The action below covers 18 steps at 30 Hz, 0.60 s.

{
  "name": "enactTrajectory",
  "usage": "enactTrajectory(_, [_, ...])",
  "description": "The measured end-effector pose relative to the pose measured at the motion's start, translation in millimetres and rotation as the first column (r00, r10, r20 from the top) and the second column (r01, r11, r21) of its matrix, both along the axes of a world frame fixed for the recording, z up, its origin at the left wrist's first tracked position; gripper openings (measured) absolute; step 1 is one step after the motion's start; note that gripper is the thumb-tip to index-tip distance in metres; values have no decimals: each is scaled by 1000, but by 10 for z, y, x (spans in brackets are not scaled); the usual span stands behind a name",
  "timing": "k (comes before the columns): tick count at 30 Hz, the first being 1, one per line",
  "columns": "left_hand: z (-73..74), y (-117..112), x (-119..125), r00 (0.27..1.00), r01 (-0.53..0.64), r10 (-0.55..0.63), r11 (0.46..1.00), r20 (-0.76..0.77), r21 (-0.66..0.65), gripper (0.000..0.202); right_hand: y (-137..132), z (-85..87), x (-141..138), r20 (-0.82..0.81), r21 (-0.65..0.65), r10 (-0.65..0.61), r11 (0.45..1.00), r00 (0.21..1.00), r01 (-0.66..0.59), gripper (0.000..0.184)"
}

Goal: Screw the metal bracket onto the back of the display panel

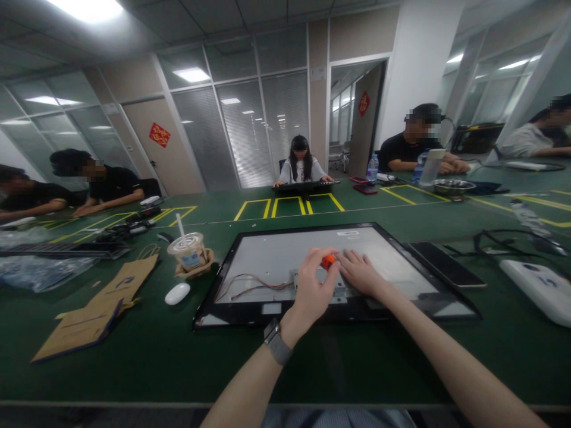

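A monitor panel [276, 249] with a grey back and black frame lies flat on the table before me. My left hand [313, 284], a watch on its wrist, is closed around an orange-handled screwdriver [329, 261]; only the orange handle shows, its lower part hidden. It is above a metal bracket [340, 288] near the panel's front edge. Beside it, my right hand [359, 272] rests flat with fingers stretched out over the panel's back, right of the bracket. Thin coloured wires [259, 284] run left from the bracket across the panel.
Left of the panel are a white mouse [177, 293], a lidded drink cup [187, 252] with a straw and a brown paper bag [100, 315]. To the right lie a black phone-like slab [446, 264], cables and a white device [537, 290]. Several people sit around the green table [151, 356].
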<state>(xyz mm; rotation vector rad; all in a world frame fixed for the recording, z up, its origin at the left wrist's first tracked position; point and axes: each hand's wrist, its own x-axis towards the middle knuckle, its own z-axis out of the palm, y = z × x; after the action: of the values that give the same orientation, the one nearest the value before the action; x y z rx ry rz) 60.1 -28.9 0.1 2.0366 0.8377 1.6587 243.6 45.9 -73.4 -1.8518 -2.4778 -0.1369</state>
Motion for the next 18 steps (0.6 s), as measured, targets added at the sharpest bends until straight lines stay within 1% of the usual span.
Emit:
enactTrajectory(3, [-2,1,4,1000,-9,9,1000,-8,-6,19,-2,5,-3,-5,-2,9,1000,1000,-9,54])
enactTrajectory(9, [0,2,4,1000,-11,11,1000,-7,-5,18,16,-15,-3,-2,4,-31,1000,1000,31,54])
enactTrajectory(18, [2,0,4,1000,-3,3,1000,-3,15,18,-26,60,-18,26,-12,-3,1000,1000,4,54])
